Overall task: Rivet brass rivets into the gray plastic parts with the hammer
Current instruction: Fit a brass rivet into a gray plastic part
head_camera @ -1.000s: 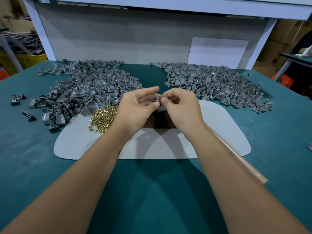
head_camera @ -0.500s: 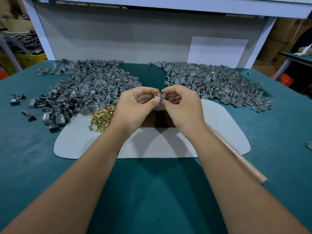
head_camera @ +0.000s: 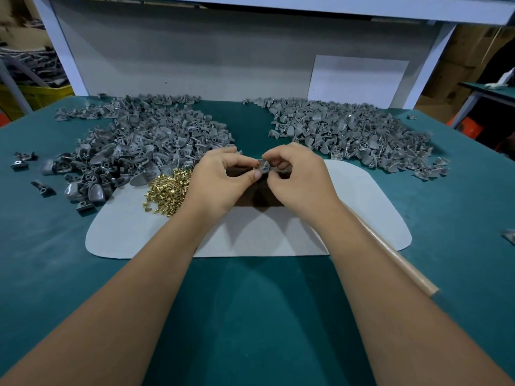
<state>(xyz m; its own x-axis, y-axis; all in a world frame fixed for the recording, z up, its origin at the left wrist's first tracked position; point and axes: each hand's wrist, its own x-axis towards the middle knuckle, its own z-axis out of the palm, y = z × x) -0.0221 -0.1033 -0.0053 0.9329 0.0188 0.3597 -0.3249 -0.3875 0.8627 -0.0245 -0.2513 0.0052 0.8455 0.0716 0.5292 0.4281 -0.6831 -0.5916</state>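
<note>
My left hand (head_camera: 220, 182) and my right hand (head_camera: 299, 178) meet above the pale mat (head_camera: 267, 235), both pinching one small gray plastic part (head_camera: 263, 166) between the fingertips. A bit of brass shows at the part's left edge, by my left fingertips. A heap of brass rivets (head_camera: 167, 192) lies on the mat just left of my left hand. The hammer's wooden handle (head_camera: 395, 260) runs out from under my right forearm toward the lower right; its head is hidden. A dark block (head_camera: 259, 197) sits on the mat under my hands.
Two big piles of gray parts lie on the green table: the left pile (head_camera: 133, 143) and the right pile (head_camera: 351, 132). A few stray parts (head_camera: 22, 161) lie at the far left. A white panel (head_camera: 356, 79) leans on the back wall.
My hands stay together over the mat. The gray part has turned slightly between my fingertips and my left fingers have curled in closer to it.
</note>
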